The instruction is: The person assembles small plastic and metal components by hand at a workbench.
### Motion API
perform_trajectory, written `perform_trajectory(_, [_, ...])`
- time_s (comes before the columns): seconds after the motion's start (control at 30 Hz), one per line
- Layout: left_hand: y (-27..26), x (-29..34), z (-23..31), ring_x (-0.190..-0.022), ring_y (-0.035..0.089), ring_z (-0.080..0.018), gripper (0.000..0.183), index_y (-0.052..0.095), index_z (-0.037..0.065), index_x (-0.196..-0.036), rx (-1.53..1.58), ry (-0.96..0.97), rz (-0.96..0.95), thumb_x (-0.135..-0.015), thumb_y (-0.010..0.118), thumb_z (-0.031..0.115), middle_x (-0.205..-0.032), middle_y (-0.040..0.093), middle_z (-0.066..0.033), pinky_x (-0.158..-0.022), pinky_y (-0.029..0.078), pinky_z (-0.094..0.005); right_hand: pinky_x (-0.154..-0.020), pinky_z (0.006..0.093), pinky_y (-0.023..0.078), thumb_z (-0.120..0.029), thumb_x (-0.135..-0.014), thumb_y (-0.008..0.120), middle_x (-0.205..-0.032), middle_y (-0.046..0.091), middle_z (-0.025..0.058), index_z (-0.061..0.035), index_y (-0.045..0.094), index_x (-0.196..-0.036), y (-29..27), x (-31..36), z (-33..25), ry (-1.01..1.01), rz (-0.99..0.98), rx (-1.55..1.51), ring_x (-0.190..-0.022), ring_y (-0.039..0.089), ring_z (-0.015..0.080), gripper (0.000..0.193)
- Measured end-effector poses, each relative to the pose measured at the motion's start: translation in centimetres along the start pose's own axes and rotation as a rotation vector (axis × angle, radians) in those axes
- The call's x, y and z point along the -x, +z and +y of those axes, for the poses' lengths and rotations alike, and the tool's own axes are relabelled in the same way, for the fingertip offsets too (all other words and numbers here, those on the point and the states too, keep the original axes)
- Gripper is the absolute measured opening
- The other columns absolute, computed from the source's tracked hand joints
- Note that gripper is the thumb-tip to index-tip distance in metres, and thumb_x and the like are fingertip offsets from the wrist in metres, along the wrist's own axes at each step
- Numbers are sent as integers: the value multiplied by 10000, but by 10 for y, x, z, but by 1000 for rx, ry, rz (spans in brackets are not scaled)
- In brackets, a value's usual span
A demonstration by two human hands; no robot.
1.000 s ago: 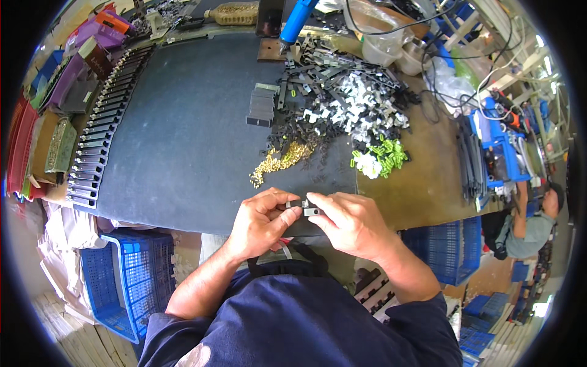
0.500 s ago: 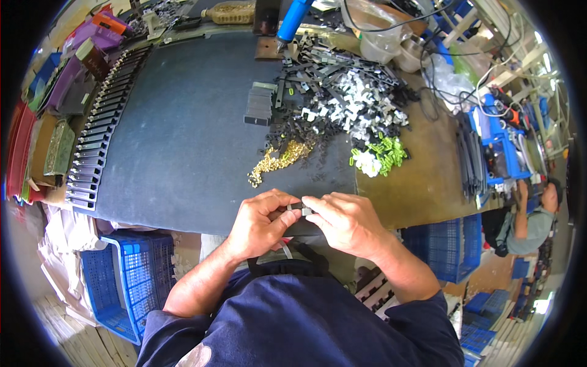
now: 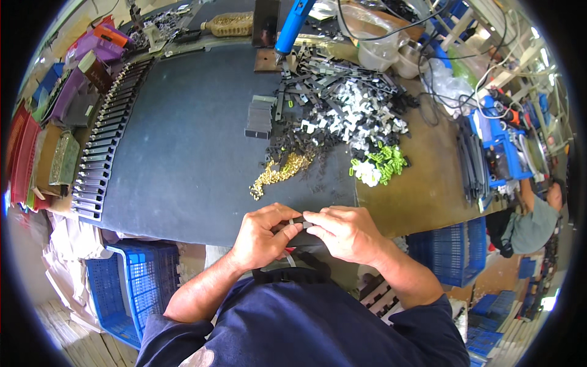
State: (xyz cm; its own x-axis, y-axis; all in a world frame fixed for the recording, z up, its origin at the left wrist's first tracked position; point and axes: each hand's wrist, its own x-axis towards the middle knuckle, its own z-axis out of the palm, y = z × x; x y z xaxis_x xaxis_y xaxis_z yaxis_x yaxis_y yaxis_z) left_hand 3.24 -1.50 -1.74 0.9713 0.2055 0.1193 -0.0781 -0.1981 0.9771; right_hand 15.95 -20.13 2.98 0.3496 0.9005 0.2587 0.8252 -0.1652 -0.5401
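Grey and dark, a small part [image 3: 307, 225] sits pinched in the nearly closed fingers of the left hand [image 3: 264, 236] and right hand [image 3: 348, 233], by the near edge of the counter [image 3: 183, 153], facing some heaped gold-coloured bits [image 3: 275, 176].

left grip [image 3: 263, 237]: pinching | right grip [image 3: 346, 233]: pinching | forearms [image 3: 205, 287]: angled inward

A small block-like component [image 3: 307, 225], dark with a light grey end toward the right, sits pinched in the grip of the left hand [image 3: 262, 237] and right hand [image 3: 347, 233], roughly crosswise near the front edge of the worktop [image 3: 183, 153]; they cover much of it.
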Motion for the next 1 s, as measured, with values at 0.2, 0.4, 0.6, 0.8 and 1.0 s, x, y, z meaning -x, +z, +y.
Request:
perform_trajectory(0.2, [1, -1, 3, -557, 667, -90, 181, 708, -54, -1141, 69, -62, 1, -985, 724, 37, -1029, 704, -93, -487, 534, -253, -668, 380, 594, -122, -912, 754, -863, 740, 120, -6, 733, -1124, 0, 0, 1, -59, 47, 31, -775, 732, 279, 243])
perform_trajectory(0.4, [-2, -2, 12, -864, 711, -116, 155, 736, -29, -1106, 33, -231, 20, -959, 745, 20, -1041, 721, -91, -750, 596, -262, -626, 381, 563, -39, -850, 812, -793, 716, 97, -12, 737, -1110, -11, 10, 8, 35, 96, 17, -702, 703, 270, 271])
perform_trajectory(0.6, [8, 1, 5, -853, 721, -148, 186, 744, -1, -1104, -100, 41, 91, -920, 773, 8, -1028, 740, -101, -733, 600, -285, -733, 395, 563, -87, -868, 811, -980, 671, 112, -32, 691, -1076, -5, 21, 16, -10, 154, 230, -808, 675, 294, 247])
perform_trajectory(0.8, [11, 1, -1, -846, 728, -251, 209, 736, 2, -1085, -211, 204, 132, -888, 798, 33, -1039, 752, -128, -735, 589, -343, -726, 392, 567, 12, -868, 776, -1015, 669, 133, -6, 679, -1079, 7, 7, -1, 88, 194, -218, -838, 691, 308, 233])
perform_trajectory(1.0, [11, 4, 5, -849, 730, -255, 211, 727, -3, -1084, -199, 138, 130, -891, 797, 43, -1042, 750, -135, -715, 589, -349, -731, 390, 562, 68, -874, 733, -1001, 657, 138, 2, 670, -1041, 16, 4, 2, 4, 195, -277, -851, 688, 314, 190])
